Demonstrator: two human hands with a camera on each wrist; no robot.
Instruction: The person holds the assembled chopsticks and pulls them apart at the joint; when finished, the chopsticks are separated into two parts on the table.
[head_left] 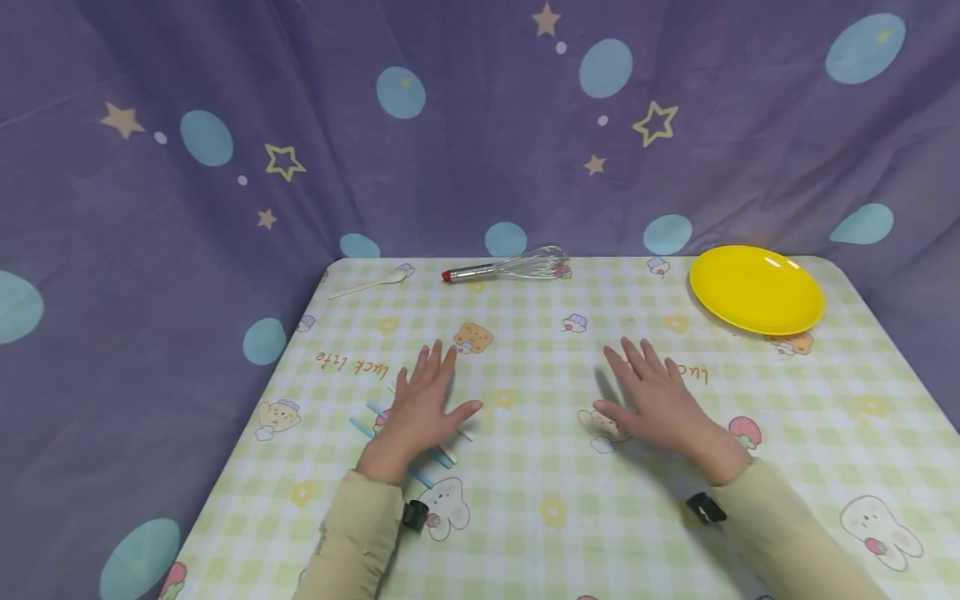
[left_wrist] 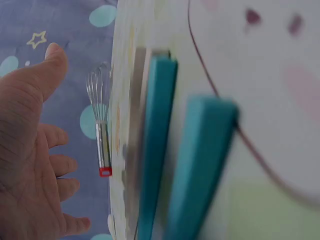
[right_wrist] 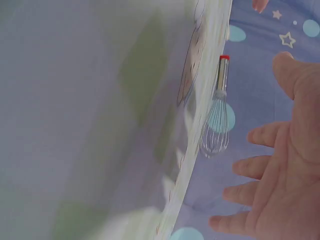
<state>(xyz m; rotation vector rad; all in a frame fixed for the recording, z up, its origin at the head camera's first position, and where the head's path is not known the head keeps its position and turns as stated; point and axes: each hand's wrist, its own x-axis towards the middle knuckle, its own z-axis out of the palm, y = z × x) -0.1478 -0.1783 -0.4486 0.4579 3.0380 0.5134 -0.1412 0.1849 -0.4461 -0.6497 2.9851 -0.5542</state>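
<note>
Stretching out the left hand (head_left: 420,414) and the right hand (head_left: 663,408) with loose fingers (right_wrist: 252,167), gripping nothing. Hovering with the left hand above thin blue and white sticks (left_wrist: 159,140) on the green-and-white checked table (head_left: 517,525). Farther back, seeing a silver wire whisk with a red tip (head_left: 487,269), a long pale spoon (head_left: 381,282) to its left, and a round yellow plate (head_left: 757,292) to its right.

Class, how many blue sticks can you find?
2, side by side: one blue stick nearer the whisk, the other farther from it. The left grip partly covers both in the head view; more may be hidden.
</note>
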